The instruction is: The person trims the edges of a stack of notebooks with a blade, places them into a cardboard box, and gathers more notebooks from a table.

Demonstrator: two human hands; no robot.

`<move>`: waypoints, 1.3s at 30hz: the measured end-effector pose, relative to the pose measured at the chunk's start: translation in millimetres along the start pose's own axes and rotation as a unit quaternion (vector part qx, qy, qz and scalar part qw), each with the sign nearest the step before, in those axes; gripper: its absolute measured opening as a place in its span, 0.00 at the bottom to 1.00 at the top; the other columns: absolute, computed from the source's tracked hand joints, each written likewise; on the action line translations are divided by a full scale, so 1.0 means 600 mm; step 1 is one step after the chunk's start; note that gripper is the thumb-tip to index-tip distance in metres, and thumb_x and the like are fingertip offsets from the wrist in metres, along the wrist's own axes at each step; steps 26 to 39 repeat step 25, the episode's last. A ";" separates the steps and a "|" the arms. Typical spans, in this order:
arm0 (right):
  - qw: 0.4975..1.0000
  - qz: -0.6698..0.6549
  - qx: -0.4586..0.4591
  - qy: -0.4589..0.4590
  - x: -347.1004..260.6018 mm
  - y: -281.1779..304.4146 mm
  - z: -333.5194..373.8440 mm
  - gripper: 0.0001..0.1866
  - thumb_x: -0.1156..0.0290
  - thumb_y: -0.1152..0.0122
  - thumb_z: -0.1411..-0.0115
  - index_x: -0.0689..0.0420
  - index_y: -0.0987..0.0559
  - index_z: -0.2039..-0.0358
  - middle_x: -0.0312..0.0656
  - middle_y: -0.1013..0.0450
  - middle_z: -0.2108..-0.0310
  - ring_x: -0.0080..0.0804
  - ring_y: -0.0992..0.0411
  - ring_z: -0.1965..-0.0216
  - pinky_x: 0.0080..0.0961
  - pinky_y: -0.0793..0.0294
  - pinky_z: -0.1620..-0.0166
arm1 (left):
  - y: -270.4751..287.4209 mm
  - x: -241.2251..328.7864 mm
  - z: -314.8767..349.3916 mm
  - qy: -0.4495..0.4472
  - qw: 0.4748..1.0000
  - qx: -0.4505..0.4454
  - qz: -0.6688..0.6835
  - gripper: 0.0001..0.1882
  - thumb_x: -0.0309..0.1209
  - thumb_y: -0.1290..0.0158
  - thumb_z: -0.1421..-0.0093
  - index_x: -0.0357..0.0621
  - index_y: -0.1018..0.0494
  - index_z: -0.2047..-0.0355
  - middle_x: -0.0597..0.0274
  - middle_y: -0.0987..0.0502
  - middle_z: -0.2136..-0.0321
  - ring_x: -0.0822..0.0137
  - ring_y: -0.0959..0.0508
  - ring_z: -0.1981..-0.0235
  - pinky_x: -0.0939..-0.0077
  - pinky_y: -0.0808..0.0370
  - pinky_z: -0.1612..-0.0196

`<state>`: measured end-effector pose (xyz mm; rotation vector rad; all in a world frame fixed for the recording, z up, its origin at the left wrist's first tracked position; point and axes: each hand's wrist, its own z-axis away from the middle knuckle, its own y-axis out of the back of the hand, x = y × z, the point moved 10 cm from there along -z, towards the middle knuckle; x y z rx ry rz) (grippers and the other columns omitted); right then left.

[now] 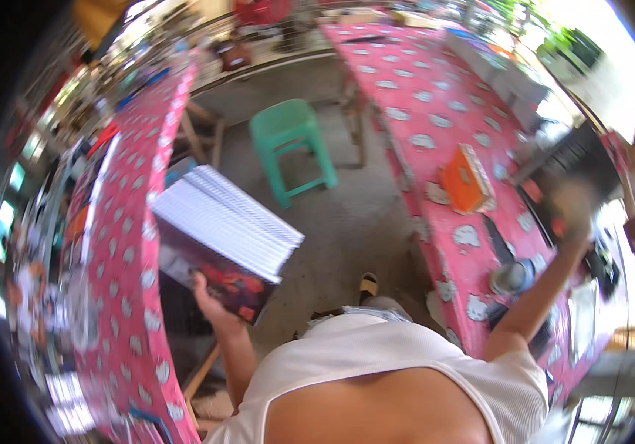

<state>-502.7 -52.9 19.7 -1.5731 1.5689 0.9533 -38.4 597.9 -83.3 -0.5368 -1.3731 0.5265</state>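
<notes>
My left hand is closed on the lower edge of a stack of books, its thumb over the dark, red-printed cover. The stack is tilted and fanned, with rows of white page edges showing, and lies beside the left table's edge. Over at the right, my right hand is on or just over a dark printed cover or board on the right table. Motion smears this hand, so its fingers cannot be made out.
Pink patterned cloths cover the left table and the right table. An orange box and a roll of tape sit on the right one. Between the tables stands a green plastic stool. Another person is at far right.
</notes>
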 end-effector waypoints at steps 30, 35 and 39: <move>0.685 0.371 -0.465 -0.421 0.491 -0.180 -0.140 0.32 0.54 0.34 0.53 0.55 0.28 0.50 0.49 0.26 0.61 0.37 0.26 0.59 0.44 0.31 0.55 | -0.527 -0.361 -0.104 0.169 0.942 -0.267 -0.110 0.25 0.57 0.56 0.45 0.45 0.33 0.75 0.59 0.31 0.86 0.57 0.26 0.80 0.59 0.28 0.74; 0.685 0.371 -0.465 -0.421 0.491 -0.180 -0.140 0.32 0.54 0.34 0.53 0.55 0.28 0.50 0.49 0.26 0.61 0.37 0.26 0.59 0.44 0.31 0.55 | -0.527 -0.361 -0.104 0.169 0.942 -0.267 -0.110 0.25 0.57 0.56 0.45 0.45 0.33 0.75 0.59 0.31 0.86 0.57 0.26 0.80 0.59 0.28 0.74; 0.685 0.371 -0.465 -0.421 0.491 -0.180 -0.140 0.32 0.54 0.34 0.53 0.55 0.28 0.50 0.49 0.26 0.61 0.37 0.26 0.59 0.44 0.31 0.55 | -0.527 -0.361 -0.104 0.169 0.942 -0.267 -0.110 0.25 0.57 0.56 0.45 0.45 0.33 0.75 0.59 0.31 0.86 0.57 0.26 0.80 0.59 0.28 0.74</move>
